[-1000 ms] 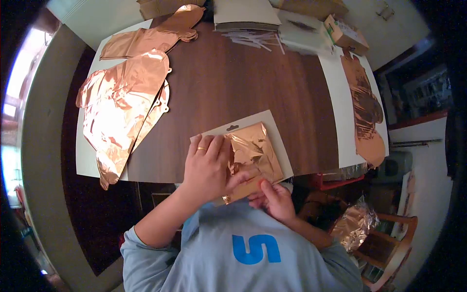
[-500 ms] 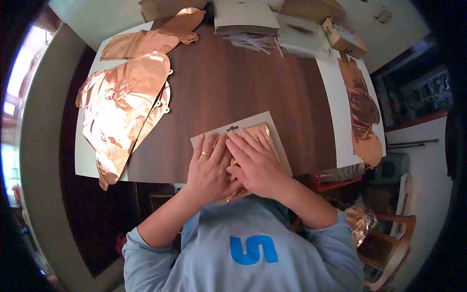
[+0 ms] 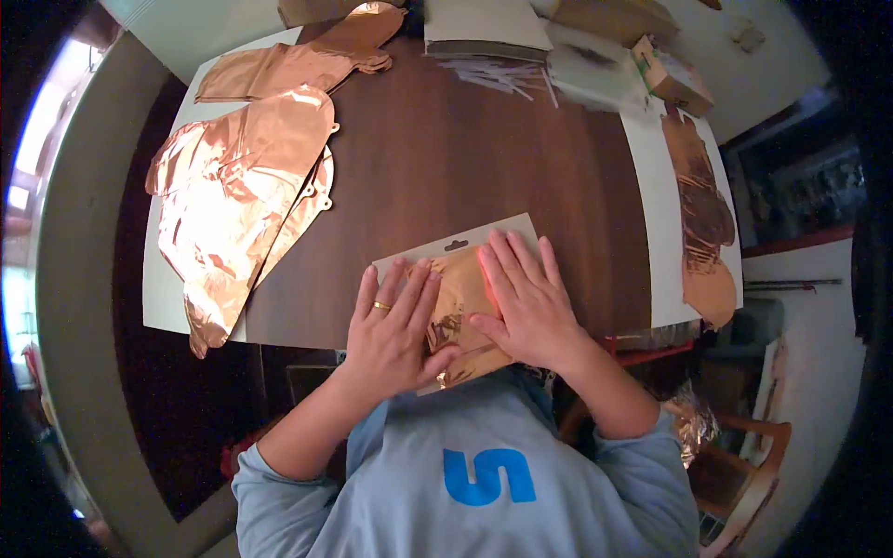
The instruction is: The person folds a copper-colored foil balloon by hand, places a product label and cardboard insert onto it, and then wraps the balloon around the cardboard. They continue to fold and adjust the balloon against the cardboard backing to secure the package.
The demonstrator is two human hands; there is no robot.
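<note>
A folded rose-gold foil balloon (image 3: 456,296) lies on a pale backing card (image 3: 510,229) with a hanging slot, at the near edge of the brown table. My left hand (image 3: 391,321) rests flat on the left part of the foil and card, fingers stretched out, a ring on one finger. Flat on the right part lies my right hand (image 3: 528,302), its fingers extended and slightly spread. Between the two hands the shiny, creased foil shows. Both palms hide the sides of the card.
Flat rose-gold foil balloons (image 3: 237,200) are piled at the left, with more foil (image 3: 279,74) behind. A stack of white cards (image 3: 486,28) and thin white strips (image 3: 493,76) sit at the back. A small box (image 3: 672,74) and dark copper foil (image 3: 699,205) lie right.
My hands have moved apart from the middle of the foil, the left one leftward and the right one rightward. More of the folded foil between them now shows.
</note>
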